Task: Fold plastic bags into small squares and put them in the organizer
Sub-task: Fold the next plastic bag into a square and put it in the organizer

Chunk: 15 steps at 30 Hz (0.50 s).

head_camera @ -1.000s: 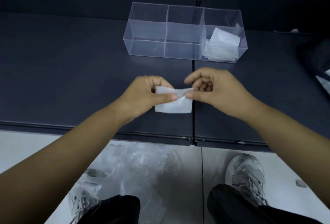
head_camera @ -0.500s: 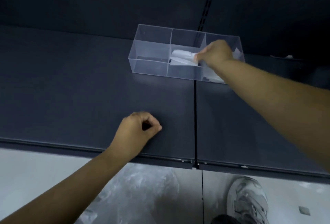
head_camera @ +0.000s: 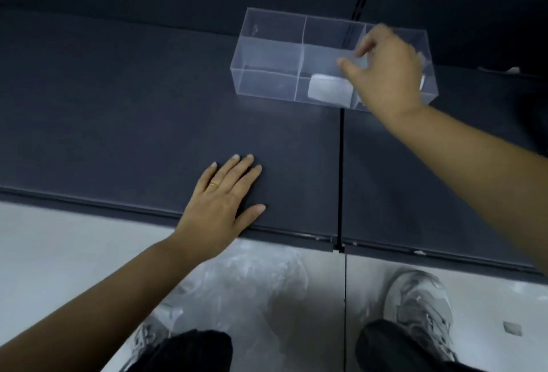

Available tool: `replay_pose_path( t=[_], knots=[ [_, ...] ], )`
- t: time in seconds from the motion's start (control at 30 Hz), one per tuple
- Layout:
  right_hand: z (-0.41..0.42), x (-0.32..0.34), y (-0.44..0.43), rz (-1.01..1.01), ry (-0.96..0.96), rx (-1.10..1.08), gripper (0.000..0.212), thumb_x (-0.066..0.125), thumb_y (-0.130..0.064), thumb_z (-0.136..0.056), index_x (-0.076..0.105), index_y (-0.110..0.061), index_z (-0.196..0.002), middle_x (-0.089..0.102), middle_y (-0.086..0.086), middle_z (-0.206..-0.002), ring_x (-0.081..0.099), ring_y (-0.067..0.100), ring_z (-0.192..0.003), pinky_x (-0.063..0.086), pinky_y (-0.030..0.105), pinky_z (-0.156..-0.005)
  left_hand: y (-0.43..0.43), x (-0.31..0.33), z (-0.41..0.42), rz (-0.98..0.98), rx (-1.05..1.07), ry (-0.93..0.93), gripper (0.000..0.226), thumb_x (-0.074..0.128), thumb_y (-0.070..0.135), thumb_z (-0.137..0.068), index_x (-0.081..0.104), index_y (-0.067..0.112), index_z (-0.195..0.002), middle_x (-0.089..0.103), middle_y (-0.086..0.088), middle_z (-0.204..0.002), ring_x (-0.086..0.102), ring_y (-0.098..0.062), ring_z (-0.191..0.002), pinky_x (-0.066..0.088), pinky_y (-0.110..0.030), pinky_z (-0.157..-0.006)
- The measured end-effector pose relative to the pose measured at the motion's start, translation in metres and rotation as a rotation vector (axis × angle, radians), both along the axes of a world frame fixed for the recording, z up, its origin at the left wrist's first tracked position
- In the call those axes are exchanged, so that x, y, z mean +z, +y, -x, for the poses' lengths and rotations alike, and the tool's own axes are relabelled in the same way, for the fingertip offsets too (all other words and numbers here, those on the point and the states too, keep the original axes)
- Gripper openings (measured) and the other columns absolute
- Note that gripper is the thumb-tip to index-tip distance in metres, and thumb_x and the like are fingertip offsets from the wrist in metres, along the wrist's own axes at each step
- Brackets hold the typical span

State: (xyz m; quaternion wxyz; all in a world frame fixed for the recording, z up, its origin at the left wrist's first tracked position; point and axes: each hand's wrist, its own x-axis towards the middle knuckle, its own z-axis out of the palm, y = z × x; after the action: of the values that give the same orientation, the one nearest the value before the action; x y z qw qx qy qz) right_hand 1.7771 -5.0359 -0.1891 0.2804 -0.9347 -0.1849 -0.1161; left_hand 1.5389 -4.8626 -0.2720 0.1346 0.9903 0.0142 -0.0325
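A clear three-compartment organizer (head_camera: 267, 54) stands on the dark shelf (head_camera: 118, 110). A folded white plastic bag (head_camera: 329, 89) lies on the floor of its middle compartment. My right hand (head_camera: 385, 72) hovers over the organizer's right side, fingers loosely spread, holding nothing, just above and right of the folded bag. It hides most of the right compartment and the folded bags inside. My left hand (head_camera: 222, 202) rests flat on the shelf near its front edge, fingers straight.
A heap of loose clear plastic bags (head_camera: 252, 288) lies on the pale floor below the shelf edge, between my two shoes (head_camera: 418, 303). A vertical seam (head_camera: 341, 178) splits the shelf under the organizer. The left compartment holds nothing.
My right hand has let go of the folded bag, which now lies in the middle compartment. My left hand went from a loose fist to lying flat on the shelf.
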Motion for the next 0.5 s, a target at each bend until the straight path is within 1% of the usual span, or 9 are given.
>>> replay_pose_path(
  t=[0.07,0.13,0.17,0.23,0.27,0.33,0.37,0.4,0.5],
  knots=[
    [0.064,-0.006,-0.005,-0.108,-0.031,0.286,0.02,0.06,-0.037,-0.085,0.058,-0.017,-0.083,0.052,-0.009,-0.078,0.05,0.009,-0.073,0.038,0.028,-0.068,0.008,-0.002,0.007,-0.101,-0.026,0.047,0.071,0.014,0.059,-0.094,0.025,0.018,-0.151,0.018,0.001,-0.158,0.011,-0.017,-0.146,0.01,-0.042,-0.12],
    [0.137,-0.026,-0.017,-0.018,0.082,0.607,0.022,0.055,-0.041,-0.087,0.061,-0.021,-0.08,0.055,-0.01,-0.076,0.046,0.003,-0.066,0.04,0.025,-0.062,0.012,-0.004,0.012,-0.142,-0.031,0.068,0.07,0.012,0.058,-0.095,0.021,0.017,-0.151,0.017,-0.001,-0.158,0.011,-0.018,-0.147,0.012,-0.045,-0.119],
    [0.169,-0.04,-0.024,0.081,0.236,0.742,0.026,0.053,-0.047,-0.088,0.063,-0.023,-0.085,0.057,-0.011,-0.083,0.045,0.001,-0.067,0.039,0.024,-0.062,0.013,-0.006,0.014,-0.152,-0.032,0.068,0.07,0.012,0.058,-0.095,0.021,0.017,-0.151,0.017,-0.001,-0.158,0.011,-0.018,-0.147,0.012,-0.045,-0.119],
    [0.214,-0.069,-0.035,0.279,0.662,0.885,0.048,0.054,-0.064,-0.084,0.059,-0.028,-0.115,0.053,-0.015,-0.113,0.044,-0.004,-0.076,0.035,0.02,-0.068,0.014,-0.008,0.015,-0.163,-0.032,0.059,0.069,0.012,0.058,-0.096,0.02,0.017,-0.152,0.016,-0.001,-0.159,0.01,-0.018,-0.147,0.011,-0.045,-0.119],
    [0.229,-0.084,-0.039,0.329,0.862,0.89,0.066,0.055,-0.072,-0.078,0.048,-0.031,-0.129,0.045,-0.018,-0.127,0.044,-0.006,-0.084,0.035,0.018,-0.073,0.014,-0.009,0.015,-0.165,-0.032,0.058,0.069,0.012,0.058,-0.096,0.018,0.017,-0.152,0.016,-0.001,-0.159,0.009,-0.017,-0.147,0.01,-0.045,-0.119],
    [0.249,-0.107,-0.04,0.325,1.038,0.814,0.086,0.059,-0.075,-0.071,0.033,-0.032,-0.14,0.036,-0.019,-0.138,0.046,-0.002,-0.105,0.038,0.018,-0.084,0.014,-0.01,0.015,-0.166,-0.038,0.057,0.069,0.012,0.058,-0.096,0.017,0.017,-0.152,0.015,-0.001,-0.16,0.008,-0.018,-0.147,0.009,-0.045,-0.12],
    [0.256,-0.113,-0.037,0.301,1.06,0.769,0.082,0.064,-0.07,-0.072,0.036,-0.03,-0.138,0.042,-0.016,-0.133,0.048,0.001,-0.109,0.039,0.018,-0.086,0.014,-0.01,0.015,-0.166,-0.04,0.058,0.07,0.012,0.058,-0.096,0.017,0.017,-0.152,0.015,-0.002,-0.16,0.008,-0.018,-0.148,0.008,-0.045,-0.12],
    [0.259,-0.117,-0.034,0.271,1.077,0.734,0.069,0.069,-0.06,-0.075,0.046,-0.026,-0.13,0.051,-0.013,-0.122,0.052,0.003,-0.104,0.041,0.015,-0.081,0.014,-0.011,0.015,-0.168,-0.042,0.057,0.07,0.012,0.058,-0.096,0.017,0.017,-0.152,0.015,-0.002,-0.16,0.008,-0.018,-0.148,0.008,-0.045,-0.12],
    [0.249,-0.118,-0.024,0.203,1.072,0.716,0.017,0.074,-0.029,-0.082,0.069,-0.015,-0.09,0.06,-0.014,-0.079,0.055,-0.004,-0.067,0.037,0.005,-0.06,0.015,-0.012,0.015,-0.161,-0.036,0.053,0.071,0.01,0.06,-0.095,0.014,0.018,-0.153,0.011,0.0,-0.16,0.004,-0.016,-0.148,0.005,-0.043,-0.12]
  ],
)
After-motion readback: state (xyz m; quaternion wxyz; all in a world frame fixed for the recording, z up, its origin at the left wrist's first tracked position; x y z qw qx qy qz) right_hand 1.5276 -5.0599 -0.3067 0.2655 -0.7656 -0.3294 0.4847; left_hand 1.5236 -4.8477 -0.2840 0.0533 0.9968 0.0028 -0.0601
